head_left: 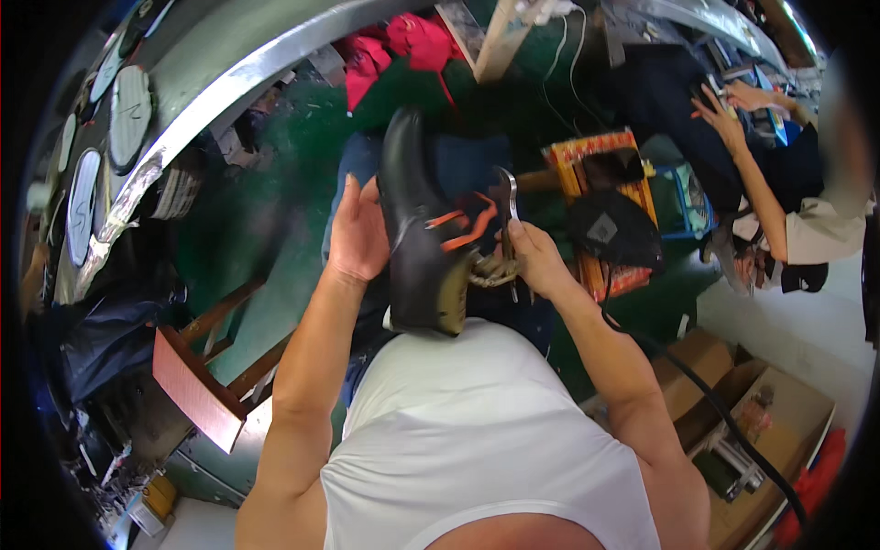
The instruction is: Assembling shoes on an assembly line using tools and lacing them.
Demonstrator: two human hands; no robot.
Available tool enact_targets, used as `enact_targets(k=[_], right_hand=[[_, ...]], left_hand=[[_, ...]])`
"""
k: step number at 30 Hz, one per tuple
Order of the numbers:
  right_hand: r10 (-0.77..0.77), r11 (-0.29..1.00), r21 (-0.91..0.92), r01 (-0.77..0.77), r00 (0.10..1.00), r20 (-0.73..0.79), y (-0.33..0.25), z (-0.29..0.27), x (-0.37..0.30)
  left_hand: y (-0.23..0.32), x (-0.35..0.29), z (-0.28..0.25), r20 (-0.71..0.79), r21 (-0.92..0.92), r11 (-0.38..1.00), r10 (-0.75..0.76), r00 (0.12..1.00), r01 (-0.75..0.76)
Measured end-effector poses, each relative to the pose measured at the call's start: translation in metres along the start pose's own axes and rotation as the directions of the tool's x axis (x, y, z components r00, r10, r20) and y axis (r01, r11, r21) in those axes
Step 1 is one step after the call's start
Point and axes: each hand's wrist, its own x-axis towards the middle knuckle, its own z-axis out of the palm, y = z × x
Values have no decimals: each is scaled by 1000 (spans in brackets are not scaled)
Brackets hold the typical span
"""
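Observation:
A black leather shoe (pixel 408 211) is over my lap, its rounded toe pointing away from me and a yellowish-tan part showing at its near end. Orange strips (pixel 472 225) stick out on its right side. My left hand (pixel 359 229) rests along the shoe's left side, thumb raised and fingers partly hidden behind it. To the right of the shoe, my right hand (pixel 536 257) is closed around metal pincers (pixel 510 194) with a curved head that points away from me. A pale, bunched piece (pixel 493 271) lies between the shoe and that hand.
A wooden stool (pixel 206 385) stands at the left. Shoe soles (pixel 130 119) line a metal-edged bench at the far left. To the right are an orange-patterned box (pixel 596 147), a black cap-like item (pixel 614 227), a black hose (pixel 706 390) and a cardboard box (pixel 779 431). Another person's hands (pixel 729 115) work at far right.

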Motion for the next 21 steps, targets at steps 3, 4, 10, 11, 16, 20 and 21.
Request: enact_targets(k=[3, 4, 10, 11, 16, 20, 21], right_hand=[[-64, 990, -129, 61, 998, -24, -25, 3, 5], [-134, 989, -71, 131, 991, -31, -28, 1, 23], [-570, 794, -330, 511, 813, -114, -94, 19, 76], [-644, 716, -452, 532, 754, -132, -112, 26, 88], [-922, 331, -736, 591, 369, -119, -190, 45, 159], [-808, 294, -880, 372, 589, -20, -258, 62, 189], [-730, 282, -905, 319, 684, 14, -269, 64, 198]], left_hand=[[-10, 0, -13, -292, 202, 967, -89, 952, 152], [-11, 4, -5, -272, 189, 975, -65, 960, 120], [-31, -3, -30, -189, -7, 990, -141, 972, 142], [-30, -3, -34, -174, 8, 986, -165, 971, 169], [-39, 6, -41, -270, 34, 985, -153, 951, 168], [-50, 17, -63, -282, 125, 987, -61, 957, 100], [-51, 19, -62, -298, 157, 984, -28, 954, 78]])
